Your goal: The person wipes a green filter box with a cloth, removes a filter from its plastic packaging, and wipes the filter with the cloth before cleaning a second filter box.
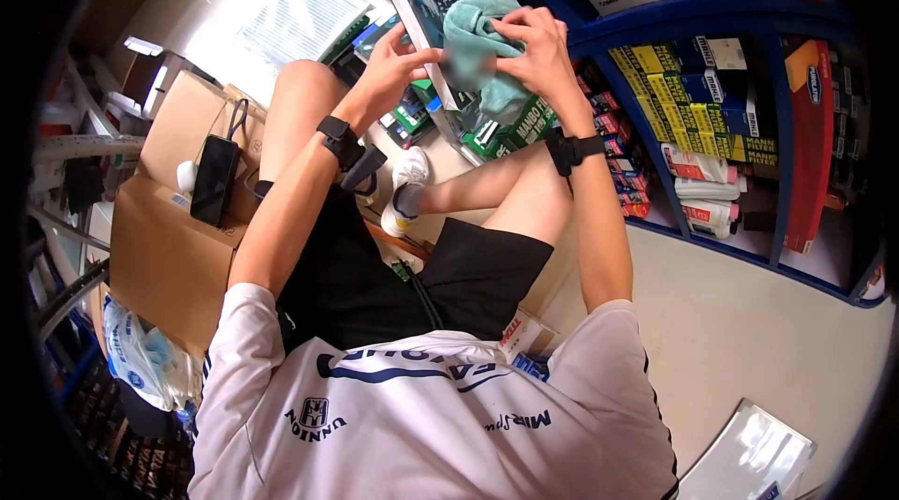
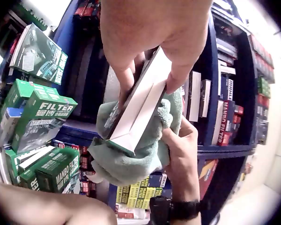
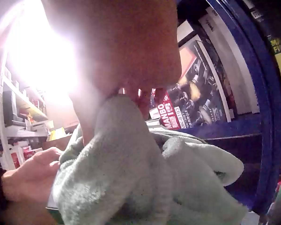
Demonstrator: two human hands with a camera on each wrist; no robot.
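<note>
A flat green-and-white filter box (image 1: 426, 4) is held up on its edge above the floor, its white side (image 2: 139, 110) facing the left wrist camera. My left hand (image 1: 386, 75) grips that box between thumb and fingers. A bunched pale green cloth (image 1: 506, 97) lies against the box's printed face and wraps partly round its lower end in the left wrist view. My right hand (image 1: 536, 55) pinches the cloth (image 3: 117, 164) against the box. Folds of cloth hide part of the box and some right fingertips.
Blue shelving (image 1: 782, 22) with yellow-and-black filter boxes (image 1: 688, 97) stands at the right. Green boxes (image 2: 47, 115) are stacked near my feet. A phone (image 1: 215, 180) lies on a cardboard box (image 1: 169, 261) at the left. A white panel (image 1: 749, 453) is on the floor.
</note>
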